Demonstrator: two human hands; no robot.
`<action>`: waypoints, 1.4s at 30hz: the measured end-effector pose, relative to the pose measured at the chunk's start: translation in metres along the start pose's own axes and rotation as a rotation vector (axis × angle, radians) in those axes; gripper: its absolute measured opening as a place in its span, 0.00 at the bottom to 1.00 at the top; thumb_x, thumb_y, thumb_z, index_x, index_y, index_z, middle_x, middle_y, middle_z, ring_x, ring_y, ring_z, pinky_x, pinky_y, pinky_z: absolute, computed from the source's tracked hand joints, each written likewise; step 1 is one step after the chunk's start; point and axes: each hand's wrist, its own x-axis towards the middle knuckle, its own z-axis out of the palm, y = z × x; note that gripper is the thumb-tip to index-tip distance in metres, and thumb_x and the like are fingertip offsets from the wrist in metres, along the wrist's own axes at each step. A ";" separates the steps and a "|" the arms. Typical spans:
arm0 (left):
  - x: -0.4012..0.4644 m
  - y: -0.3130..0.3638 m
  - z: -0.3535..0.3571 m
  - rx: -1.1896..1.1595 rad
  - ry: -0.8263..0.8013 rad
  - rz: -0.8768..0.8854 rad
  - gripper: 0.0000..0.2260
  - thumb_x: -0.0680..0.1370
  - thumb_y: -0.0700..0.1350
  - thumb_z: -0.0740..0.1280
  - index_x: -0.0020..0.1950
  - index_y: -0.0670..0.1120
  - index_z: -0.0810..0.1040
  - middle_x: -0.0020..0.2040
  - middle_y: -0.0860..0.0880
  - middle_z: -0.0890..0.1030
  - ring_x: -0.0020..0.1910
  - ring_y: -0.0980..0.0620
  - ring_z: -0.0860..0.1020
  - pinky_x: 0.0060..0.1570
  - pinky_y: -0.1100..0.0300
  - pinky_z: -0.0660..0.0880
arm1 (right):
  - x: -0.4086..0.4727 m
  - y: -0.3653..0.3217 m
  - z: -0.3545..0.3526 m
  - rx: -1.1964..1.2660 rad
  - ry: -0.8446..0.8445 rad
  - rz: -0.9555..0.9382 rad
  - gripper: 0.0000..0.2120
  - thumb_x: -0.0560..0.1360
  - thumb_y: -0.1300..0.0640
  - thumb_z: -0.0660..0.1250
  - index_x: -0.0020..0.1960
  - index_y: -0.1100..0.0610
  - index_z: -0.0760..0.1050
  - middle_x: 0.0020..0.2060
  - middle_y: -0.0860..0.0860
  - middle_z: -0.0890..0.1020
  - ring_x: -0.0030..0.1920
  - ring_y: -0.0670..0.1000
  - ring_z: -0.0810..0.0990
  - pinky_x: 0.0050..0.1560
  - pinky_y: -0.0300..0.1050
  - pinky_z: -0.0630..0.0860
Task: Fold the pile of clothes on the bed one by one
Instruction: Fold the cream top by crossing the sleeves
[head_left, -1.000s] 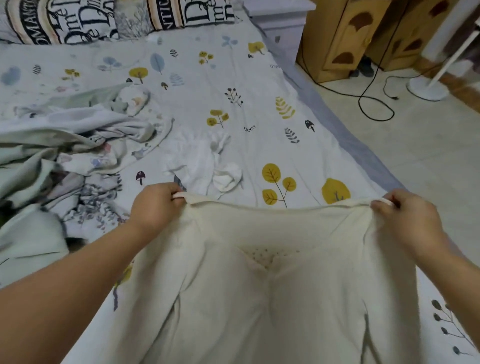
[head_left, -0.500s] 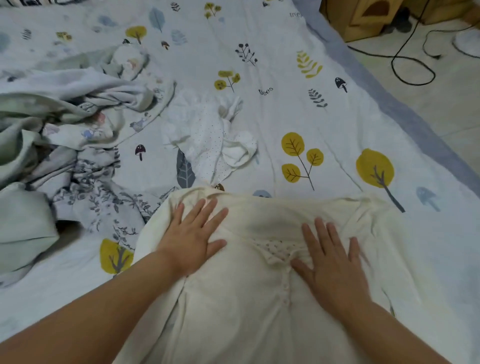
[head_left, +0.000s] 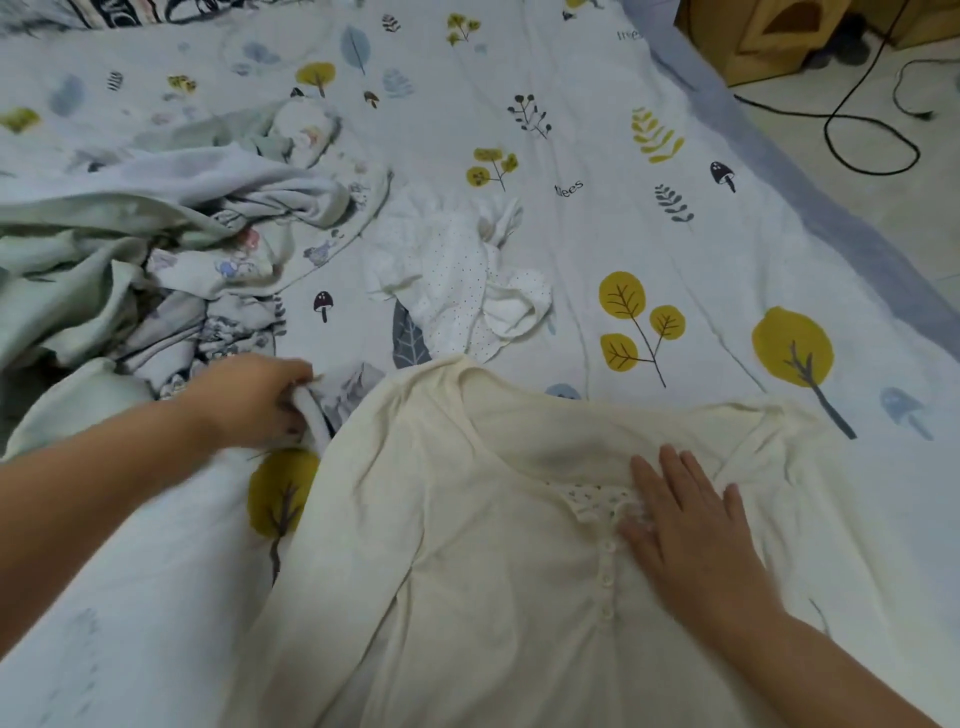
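Cream fabric of the shirt, spread flat on the bed sheet, is pressed by the flat, open right hand beside its buttons. A pale cloth edge beside the pile of clothes is gripped by the left hand.

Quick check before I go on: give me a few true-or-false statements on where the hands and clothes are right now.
1. The cream shirt lies spread on the bed. True.
2. The right hand rests flat on the shirt near its buttons. True.
3. The left hand also lies flat on the shirt. False: it grips a piece of cloth beside the shirt, at the edge of the pile.
4. The white dotted garment is neatly folded. False: it lies crumpled beyond the shirt's collar.
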 end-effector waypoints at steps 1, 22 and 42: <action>0.000 -0.006 -0.007 -0.154 0.131 -0.073 0.13 0.72 0.45 0.69 0.55 0.44 0.75 0.48 0.43 0.80 0.51 0.41 0.77 0.43 0.57 0.68 | 0.000 -0.001 0.002 -0.014 0.014 -0.010 0.45 0.65 0.35 0.26 0.77 0.51 0.50 0.77 0.54 0.49 0.77 0.53 0.47 0.73 0.58 0.49; 0.023 0.091 0.048 -0.600 0.299 -0.144 0.07 0.79 0.45 0.62 0.44 0.43 0.71 0.43 0.42 0.76 0.48 0.41 0.75 0.40 0.56 0.62 | 0.026 0.080 -0.037 0.288 0.431 0.688 0.22 0.78 0.54 0.58 0.68 0.64 0.63 0.63 0.68 0.68 0.64 0.67 0.66 0.62 0.61 0.63; 0.032 0.136 0.054 -0.187 0.545 0.399 0.11 0.68 0.36 0.66 0.49 0.41 0.79 0.52 0.40 0.78 0.46 0.40 0.77 0.40 0.51 0.73 | 0.042 0.047 -0.029 -0.035 0.549 0.059 0.21 0.68 0.69 0.67 0.60 0.59 0.74 0.55 0.63 0.74 0.53 0.65 0.73 0.51 0.56 0.69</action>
